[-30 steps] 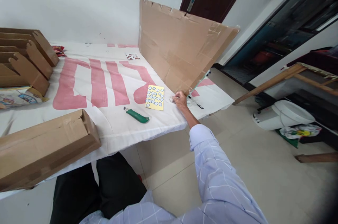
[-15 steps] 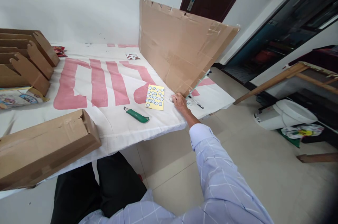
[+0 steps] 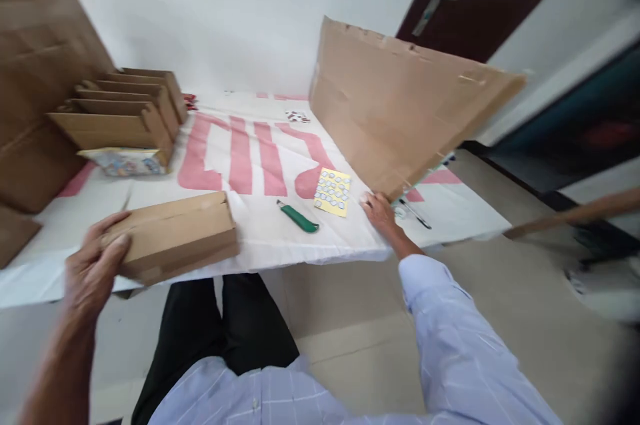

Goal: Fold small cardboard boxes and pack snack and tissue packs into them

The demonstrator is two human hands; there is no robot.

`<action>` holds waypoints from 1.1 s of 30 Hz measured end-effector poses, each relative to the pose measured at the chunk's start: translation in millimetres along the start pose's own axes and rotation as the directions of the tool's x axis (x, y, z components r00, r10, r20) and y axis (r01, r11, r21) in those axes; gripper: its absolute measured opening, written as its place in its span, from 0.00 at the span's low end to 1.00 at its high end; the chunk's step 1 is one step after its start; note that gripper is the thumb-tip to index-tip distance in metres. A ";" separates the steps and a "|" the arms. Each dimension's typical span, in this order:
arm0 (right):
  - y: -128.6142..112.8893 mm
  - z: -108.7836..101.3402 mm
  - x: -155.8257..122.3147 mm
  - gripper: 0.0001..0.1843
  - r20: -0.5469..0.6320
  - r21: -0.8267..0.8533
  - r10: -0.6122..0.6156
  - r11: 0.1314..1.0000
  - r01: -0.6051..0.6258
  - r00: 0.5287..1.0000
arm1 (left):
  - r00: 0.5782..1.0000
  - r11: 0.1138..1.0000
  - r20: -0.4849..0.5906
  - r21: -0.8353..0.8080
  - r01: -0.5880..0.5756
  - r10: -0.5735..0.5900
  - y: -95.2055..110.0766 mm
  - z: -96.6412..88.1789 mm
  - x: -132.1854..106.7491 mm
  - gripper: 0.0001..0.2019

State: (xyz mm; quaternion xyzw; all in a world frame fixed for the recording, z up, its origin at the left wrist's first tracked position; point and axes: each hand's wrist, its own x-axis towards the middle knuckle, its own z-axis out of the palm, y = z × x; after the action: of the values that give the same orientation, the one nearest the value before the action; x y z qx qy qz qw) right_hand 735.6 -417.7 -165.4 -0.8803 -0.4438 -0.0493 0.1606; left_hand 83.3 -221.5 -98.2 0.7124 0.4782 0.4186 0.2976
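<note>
My left hand (image 3: 97, 265) grips the left end of a long closed cardboard box (image 3: 175, 231), thumb on top, at the table's front edge. Beside the bottom corner of a standing cardboard panel (image 3: 400, 105), my right hand (image 3: 380, 213) rests on the table with its fingers curled together. A small whitish thing shows at those fingertips, too unclear to name. Between the hands lie a green utility knife (image 3: 299, 218), its blade end pointing left, and a yellow sheet of small stickers (image 3: 333, 192). A black pen (image 3: 416, 214) lies just right of my right hand.
Upright cardboard dividers (image 3: 125, 105) stand at the left, with a printed packet (image 3: 127, 161) before them and a large cardboard panel (image 3: 45, 65) behind. A small patterned card (image 3: 297, 116) lies farther back on the white tablecloth (image 3: 250, 231). A wooden bar (image 3: 575, 211) crosses at right.
The view has swung left, so more of the table's left side shows. My left hand has come into view, holding the box's end. My right hand stays by the panel's corner.
</note>
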 end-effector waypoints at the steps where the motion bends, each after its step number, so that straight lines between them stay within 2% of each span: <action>1: -2.1 -1.2 -0.3 0.19 0.008 0.008 0.010 1.000 -0.010 1.000 | 1.000 0.999 -0.009 -0.045 0.001 -0.001 -1.4 2.7 1.4 0.20; 5: -6.5 -7.8 -4.0 0.29 -0.035 0.118 0.140 0.984 -0.135 0.990 | 1.000 0.993 -0.015 -0.117 -0.019 0.018 -1.9 6.8 11.0 0.28; 7: -14.0 -15.7 -8.0 0.32 -0.089 0.160 0.135 0.980 -0.119 0.987 | 0.999 0.991 0.014 -0.128 -0.045 0.047 -4.3 5.2 13.0 0.30; 9: -31.2 -24.9 -11.7 0.31 -0.170 0.203 0.107 0.977 -0.071 0.980 | 0.995 0.982 0.035 -0.171 -0.081 0.088 -10.0 3.3 13.0 0.32; 12: -82.5 -31.9 -14.9 0.26 -0.264 0.317 -0.031 0.941 0.117 0.964 | 0.994 0.959 0.065 -0.277 -0.063 0.084 -19.8 1.4 12.7 0.34; 16: -196.0 -24.3 -26.7 0.21 -0.221 0.458 -0.344 0.790 0.408 0.913 | 0.989 0.959 0.140 -0.285 -0.007 0.049 -19.0 -2.6 16.8 0.33; 17: -227.6 -22.7 -32.7 0.21 -0.196 0.492 -0.428 0.735 0.466 0.882 | 0.986 0.962 0.151 -0.273 -0.024 0.068 -16.0 -4.3 18.5 0.32; 18: -257.9 -22.3 -39.7 0.24 -0.166 0.547 -0.531 0.652 0.525 0.831 | 0.983 0.963 0.159 -0.264 -0.048 0.092 -12.6 -6.2 20.3 0.31; 20: -309.1 -25.5 -55.5 0.30 -0.157 0.581 -0.691 0.514 0.631 0.706 | 0.976 0.963 0.168 -0.252 -0.093 0.139 -6.2 -9.7 23.7 0.29; 21: -327.8 -28.5 -63.7 0.31 -0.169 0.574 -0.735 0.468 0.672 0.656 | 0.972 0.962 0.172 -0.247 -0.113 0.158 -3.9 -11.1 25.3 0.28; 23: -349.6 -34.4 -79.6 0.26 -0.225 0.521 -0.782 0.407 0.750 0.581 | 0.965 0.962 0.182 -0.233 -0.145 0.190 -1.8 -12.5 28.2 0.27; 25: -353.0 -38.0 -95.3 0.15 -0.314 0.435 -0.791 0.372 0.820 0.525 | 0.960 0.963 0.194 -0.215 -0.161 0.204 -2.6 -11.9 31.1 0.25; 27: -345.6 -38.3 -112.0 0.08 -0.379 0.327 -0.809 0.338 0.882 0.450 | 0.960 0.967 0.197 -0.196 -0.161 0.199 -4.6 -9.5 33.8 0.25; 30: -331.4 -36.2 -136.4 0.12 -0.368 0.197 -0.868 0.279 0.940 0.335 | 0.964 0.976 0.201 -0.170 -0.138 0.171 -6.1 -5.2 36.5 0.27; 33: -326.9 -36.8 -149.7 0.10 -0.344 0.151 -0.897 0.240 0.959 0.278 | 0.959 0.988 0.250 -0.112 -0.106 0.131 -3.9 -2.2 36.9 0.35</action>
State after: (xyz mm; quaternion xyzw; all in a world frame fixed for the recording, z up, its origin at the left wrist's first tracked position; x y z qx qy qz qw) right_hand 387.1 -363.0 -86.8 -0.3933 -0.8627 -0.1417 0.2845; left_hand 86.7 -185.6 -88.9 0.7727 0.3710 0.3627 0.3657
